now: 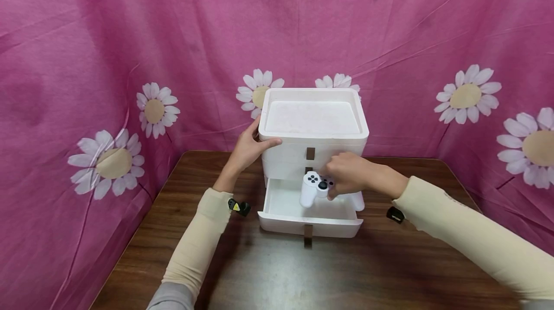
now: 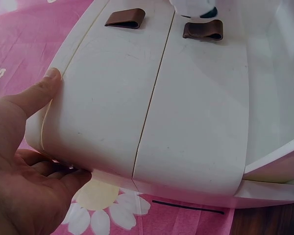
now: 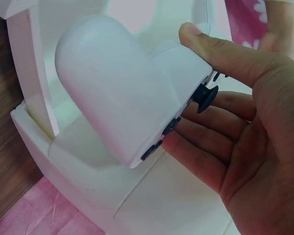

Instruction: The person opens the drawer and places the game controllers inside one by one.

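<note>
A white game controller (image 1: 308,195) with black buttons and thumbsticks is in my right hand (image 1: 351,174), over the pulled-out bottom drawer (image 1: 281,224) of a white drawer unit (image 1: 283,162). In the right wrist view, the thumb and fingers pinch the controller's body, and one rounded grip (image 3: 103,88) sticks out towards the camera. My left hand (image 1: 247,149) holds the unit's upper left corner. The left wrist view has its thumb on the front near the top edge and the fingers bent against the side.
Brown tabs (image 2: 126,18) mark the drawer fronts; the two upper drawers are closed. A shallow tray top (image 1: 313,117) caps the unit. It stands on a dark wooden table (image 1: 277,276), with a pink flowered cloth (image 1: 207,36) hanging behind and at both sides.
</note>
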The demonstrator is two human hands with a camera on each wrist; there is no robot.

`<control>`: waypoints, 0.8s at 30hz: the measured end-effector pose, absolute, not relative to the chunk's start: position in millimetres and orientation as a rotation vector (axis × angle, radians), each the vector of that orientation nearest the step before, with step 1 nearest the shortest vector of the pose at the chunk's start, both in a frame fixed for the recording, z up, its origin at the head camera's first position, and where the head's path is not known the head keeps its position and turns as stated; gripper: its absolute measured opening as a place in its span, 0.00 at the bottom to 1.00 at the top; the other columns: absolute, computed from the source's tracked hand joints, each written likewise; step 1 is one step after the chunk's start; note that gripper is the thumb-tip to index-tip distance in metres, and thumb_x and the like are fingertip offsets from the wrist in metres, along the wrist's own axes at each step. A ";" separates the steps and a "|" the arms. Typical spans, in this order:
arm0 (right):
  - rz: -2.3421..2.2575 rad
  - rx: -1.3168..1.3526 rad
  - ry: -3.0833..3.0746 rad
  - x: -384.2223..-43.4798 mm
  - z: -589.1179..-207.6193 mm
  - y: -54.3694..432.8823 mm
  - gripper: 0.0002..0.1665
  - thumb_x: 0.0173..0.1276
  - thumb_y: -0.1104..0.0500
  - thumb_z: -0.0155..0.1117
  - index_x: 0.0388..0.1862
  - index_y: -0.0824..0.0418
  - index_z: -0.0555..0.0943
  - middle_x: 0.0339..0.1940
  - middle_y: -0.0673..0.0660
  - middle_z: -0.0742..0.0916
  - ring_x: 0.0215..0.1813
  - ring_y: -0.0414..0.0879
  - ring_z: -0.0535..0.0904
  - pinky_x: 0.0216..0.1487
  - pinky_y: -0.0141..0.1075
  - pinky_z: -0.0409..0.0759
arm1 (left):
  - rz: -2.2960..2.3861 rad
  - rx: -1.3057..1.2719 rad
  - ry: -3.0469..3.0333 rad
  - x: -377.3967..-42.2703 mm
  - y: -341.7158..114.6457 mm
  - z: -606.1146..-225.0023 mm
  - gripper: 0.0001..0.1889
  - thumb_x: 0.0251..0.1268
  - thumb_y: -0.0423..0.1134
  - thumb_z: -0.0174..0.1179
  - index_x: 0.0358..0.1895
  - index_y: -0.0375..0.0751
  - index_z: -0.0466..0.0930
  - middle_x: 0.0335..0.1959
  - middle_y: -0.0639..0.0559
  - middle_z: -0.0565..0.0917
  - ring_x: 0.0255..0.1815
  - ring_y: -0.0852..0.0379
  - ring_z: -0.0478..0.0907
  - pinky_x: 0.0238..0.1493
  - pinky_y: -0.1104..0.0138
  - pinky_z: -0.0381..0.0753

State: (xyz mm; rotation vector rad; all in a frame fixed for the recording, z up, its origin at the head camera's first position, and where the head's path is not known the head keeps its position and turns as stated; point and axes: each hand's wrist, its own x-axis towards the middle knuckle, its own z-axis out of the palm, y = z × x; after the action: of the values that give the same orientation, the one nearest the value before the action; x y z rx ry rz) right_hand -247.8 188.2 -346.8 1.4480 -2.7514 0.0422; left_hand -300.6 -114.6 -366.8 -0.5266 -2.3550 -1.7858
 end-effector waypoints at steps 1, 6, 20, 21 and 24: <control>0.028 1.454 -2.746 -248.4 -348.1 185.8 0.23 0.42 0.47 0.89 0.24 0.48 0.80 0.17 0.40 0.77 0.23 0.37 0.69 0.26 0.36 0.68 | -1.786 -0.525 -2.354 -300.6 -114.4 -366.7 0.51 0.62 0.40 0.79 0.86 0.51 0.58 0.78 0.43 0.74 0.72 0.49 0.76 0.73 0.50 0.77; -0.029 1.466 -2.754 -250.6 -354.5 174.8 0.23 0.43 0.45 0.89 0.23 0.50 0.80 0.18 0.42 0.78 0.24 0.39 0.70 0.26 0.38 0.70 | -1.789 -0.514 -2.353 -300.2 -113.5 -366.3 0.51 0.63 0.39 0.79 0.86 0.50 0.58 0.78 0.42 0.75 0.71 0.49 0.77 0.72 0.50 0.78; -0.071 1.461 -2.924 -258.0 -375.0 147.9 0.19 0.51 0.46 0.88 0.32 0.55 0.89 0.22 0.44 0.84 0.26 0.40 0.73 0.30 0.36 0.73 | -1.767 -0.511 -2.354 -300.2 -112.8 -366.0 0.50 0.62 0.40 0.79 0.85 0.49 0.60 0.75 0.41 0.78 0.69 0.49 0.78 0.70 0.50 0.79; -0.081 1.454 -2.940 -258.4 -377.3 146.6 0.20 0.51 0.46 0.88 0.34 0.56 0.89 0.22 0.45 0.85 0.27 0.40 0.74 0.30 0.36 0.74 | -1.765 -0.511 -2.357 -300.4 -112.9 -366.2 0.50 0.62 0.41 0.79 0.85 0.49 0.60 0.75 0.41 0.78 0.69 0.49 0.78 0.70 0.50 0.80; -0.098 1.434 -2.981 -260.5 -385.2 144.0 0.21 0.53 0.46 0.88 0.37 0.57 0.90 0.24 0.46 0.86 0.27 0.40 0.75 0.30 0.36 0.75 | -1.766 -0.511 -2.359 -300.4 -113.7 -366.5 0.50 0.62 0.41 0.80 0.85 0.50 0.60 0.75 0.42 0.77 0.70 0.49 0.78 0.71 0.50 0.79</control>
State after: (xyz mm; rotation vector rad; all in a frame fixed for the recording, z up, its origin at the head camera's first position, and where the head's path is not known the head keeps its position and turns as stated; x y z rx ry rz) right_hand -260.5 144.0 -385.2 1.4344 -2.9809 -0.0983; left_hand -300.4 -113.7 -366.5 -0.5113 -2.3594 -1.7655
